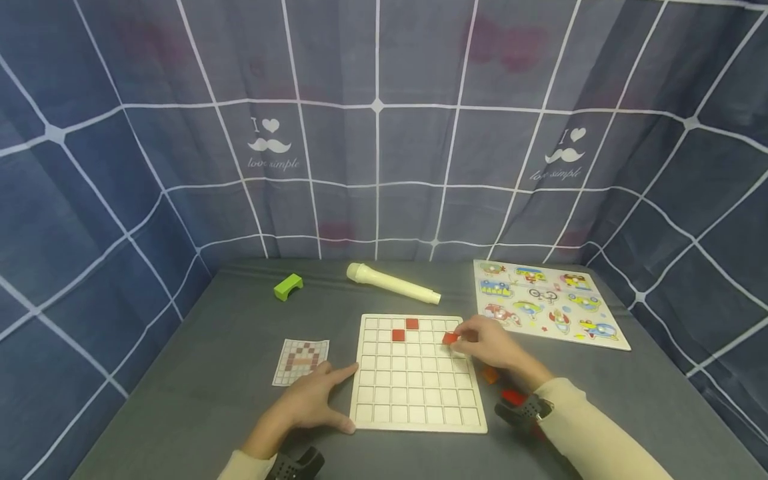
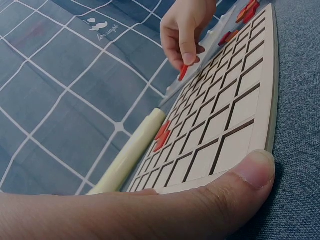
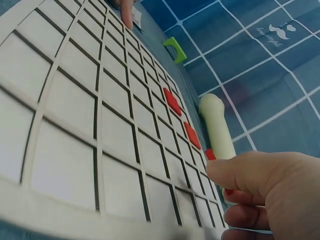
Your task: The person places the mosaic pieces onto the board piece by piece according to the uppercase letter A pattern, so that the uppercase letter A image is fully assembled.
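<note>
A pale wooden grid board (image 1: 418, 382) lies flat on the dark cloth. Two red square tiles sit in its upper cells, one red tile (image 1: 412, 324) in the top row and another red tile (image 1: 399, 335) a row lower to the left. My right hand (image 1: 489, 343) pinches a red square tile (image 1: 450, 339) between thumb and fingers, over the board's upper right cells. Along the board's left edge rests my left hand (image 1: 312, 400), its thumb at the lower left corner and index finger extended to the side. In the left wrist view, the pinched tile (image 2: 183, 72) is tilted on edge.
Left of the board lies a pattern card (image 1: 302, 360), partly behind my left hand. Loose red and orange tiles (image 1: 513, 398) lie under my right forearm. Farther back are a green arch block (image 1: 289, 287), a cream microphone-shaped stick (image 1: 393, 283) and a vehicle picture puzzle (image 1: 546, 303).
</note>
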The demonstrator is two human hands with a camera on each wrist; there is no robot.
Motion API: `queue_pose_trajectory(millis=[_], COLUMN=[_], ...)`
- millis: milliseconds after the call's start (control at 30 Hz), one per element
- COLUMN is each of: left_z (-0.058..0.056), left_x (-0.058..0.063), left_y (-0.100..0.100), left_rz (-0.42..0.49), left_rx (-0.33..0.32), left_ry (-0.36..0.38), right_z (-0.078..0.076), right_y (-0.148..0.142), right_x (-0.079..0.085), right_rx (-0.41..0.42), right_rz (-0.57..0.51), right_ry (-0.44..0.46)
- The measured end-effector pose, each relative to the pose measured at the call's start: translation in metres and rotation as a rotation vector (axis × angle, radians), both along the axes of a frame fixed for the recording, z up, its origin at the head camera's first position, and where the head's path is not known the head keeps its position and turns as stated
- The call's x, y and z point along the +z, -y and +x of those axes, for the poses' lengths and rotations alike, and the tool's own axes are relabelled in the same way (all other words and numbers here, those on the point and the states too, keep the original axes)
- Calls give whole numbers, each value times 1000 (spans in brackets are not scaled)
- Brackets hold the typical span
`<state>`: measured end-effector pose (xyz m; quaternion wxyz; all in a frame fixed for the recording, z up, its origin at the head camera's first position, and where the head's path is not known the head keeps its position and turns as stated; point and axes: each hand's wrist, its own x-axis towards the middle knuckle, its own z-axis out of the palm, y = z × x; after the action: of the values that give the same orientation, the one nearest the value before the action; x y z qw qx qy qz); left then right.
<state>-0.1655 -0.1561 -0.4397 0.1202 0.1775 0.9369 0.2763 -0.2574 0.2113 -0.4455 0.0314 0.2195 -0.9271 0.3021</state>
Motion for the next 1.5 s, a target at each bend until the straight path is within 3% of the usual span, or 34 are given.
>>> queue_pose_trajectory(millis=[500,1033,1500], left_z=[2,-1,-2], left_x=[-4,-3,-3], left_y=[2,0,0], left_rz=[-7,-9,-12], left_rx=[2,6,0], left_ry=[3,-2,-6], right_z=[-10,-19,-19], right_y=[27,32,35], right_x=[-8,-15,-18], right_rx=[55,96,59], right_rz=[13,25,34], right_ry=[-11,10,-13])
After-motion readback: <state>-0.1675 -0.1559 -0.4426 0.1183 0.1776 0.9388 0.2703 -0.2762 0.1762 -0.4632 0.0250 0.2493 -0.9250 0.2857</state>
